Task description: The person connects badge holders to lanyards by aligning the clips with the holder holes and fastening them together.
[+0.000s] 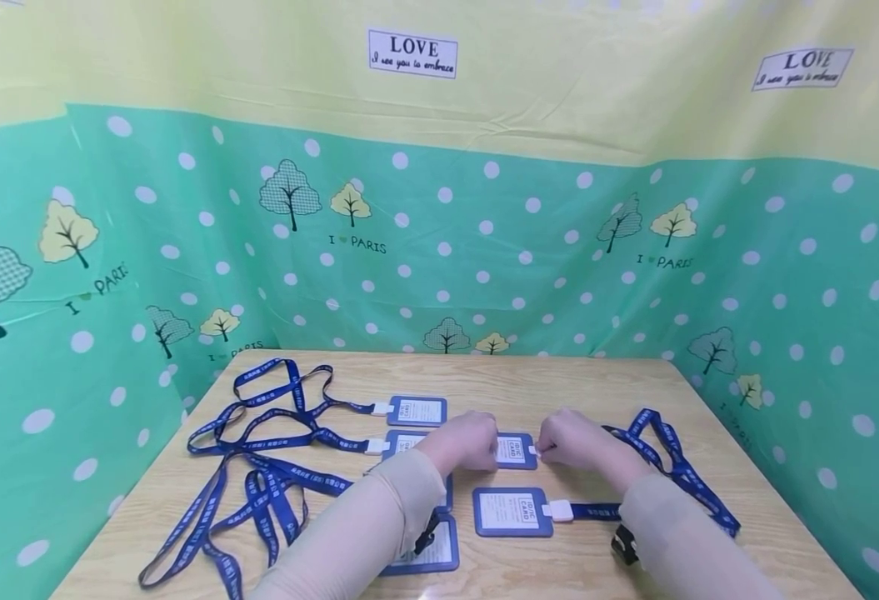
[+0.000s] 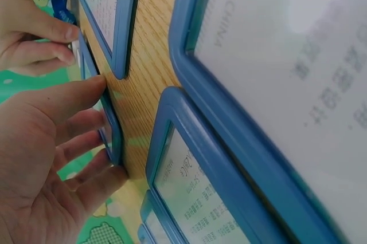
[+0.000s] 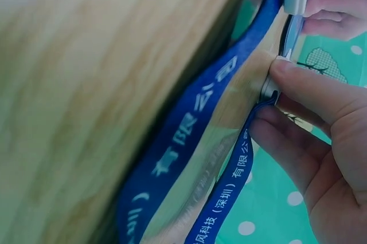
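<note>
Between my two hands lies a blue-framed ID card holder (image 1: 515, 450) with a white printed insert. My left hand (image 1: 469, 440) grips its left end, thumb at one edge and fingers at the other, as the left wrist view shows on the holder's frame (image 2: 116, 135). At the opposite end my right hand (image 1: 576, 437) pinches the pale clip (image 3: 268, 88) between thumb and fingers. From that clip a blue lanyard (image 3: 229, 189) with white lettering runs away. Nearer to me lies a second card holder (image 1: 512, 512), flat, its white clip (image 1: 559, 511) pointing right.
Several more card holders (image 1: 431, 411) lie in a column at the left, partly hidden by my left arm. Their blue lanyards (image 1: 282, 439) spread loosely over the table's left side. Other lanyard loops (image 1: 671, 450) lie at the right. A patterned green curtain (image 1: 484, 275) hangs behind the wooden table (image 1: 559, 379).
</note>
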`<state>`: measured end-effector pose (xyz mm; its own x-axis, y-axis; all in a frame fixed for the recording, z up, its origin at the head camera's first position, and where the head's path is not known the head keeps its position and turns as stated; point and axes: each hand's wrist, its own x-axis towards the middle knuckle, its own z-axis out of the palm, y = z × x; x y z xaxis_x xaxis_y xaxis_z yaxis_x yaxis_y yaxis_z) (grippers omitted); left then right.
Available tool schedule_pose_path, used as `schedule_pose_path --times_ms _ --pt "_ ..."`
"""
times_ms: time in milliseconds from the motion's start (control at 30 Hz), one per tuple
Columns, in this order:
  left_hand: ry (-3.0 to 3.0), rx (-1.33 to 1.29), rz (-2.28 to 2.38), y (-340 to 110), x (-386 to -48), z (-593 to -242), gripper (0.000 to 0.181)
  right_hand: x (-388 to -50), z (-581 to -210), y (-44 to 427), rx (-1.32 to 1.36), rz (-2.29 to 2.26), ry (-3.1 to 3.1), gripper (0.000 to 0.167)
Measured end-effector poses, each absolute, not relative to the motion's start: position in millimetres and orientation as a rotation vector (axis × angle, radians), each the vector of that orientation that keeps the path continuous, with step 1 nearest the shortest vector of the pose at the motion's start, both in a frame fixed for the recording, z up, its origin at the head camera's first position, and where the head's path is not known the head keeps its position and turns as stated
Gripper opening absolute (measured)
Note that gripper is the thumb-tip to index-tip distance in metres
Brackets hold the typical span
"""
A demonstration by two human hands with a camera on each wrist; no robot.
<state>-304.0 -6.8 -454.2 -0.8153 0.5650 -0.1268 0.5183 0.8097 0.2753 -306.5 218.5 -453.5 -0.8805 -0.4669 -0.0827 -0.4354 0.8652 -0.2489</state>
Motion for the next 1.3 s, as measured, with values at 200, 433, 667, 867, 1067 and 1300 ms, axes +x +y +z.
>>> schedule_pose_path --times_ms 200,433,667,867,1067,1300 --pt "2.800 0.864 0.305 -8 -304 -454 0.031 -305 -453 221 -0.776 -0.350 2.897 0.015" --pt "2.803 0.892 0.258 -7 -304 -457 0.030 -303 -454 223 -0.712 -0.421 2.887 0.016" --pt "2.800 0.929 0.206 -7 -304 -458 0.029 -303 -453 224 -0.704 -0.442 2.867 0.016" --pt "2.801 0.971 0.104 -10 -298 -453 0.028 -299 -454 222 -0.662 -0.507 2.834 0.016" --pt "2.802 0.996 0.097 -15 -300 -456 0.020 -297 -453 219 -0.598 -0.501 2.843 0.016" --pt "2.820 0.980 0.180 -24 -299 -451 0.032 -295 -437 217 -0.565 -0.515 2.935 0.020"
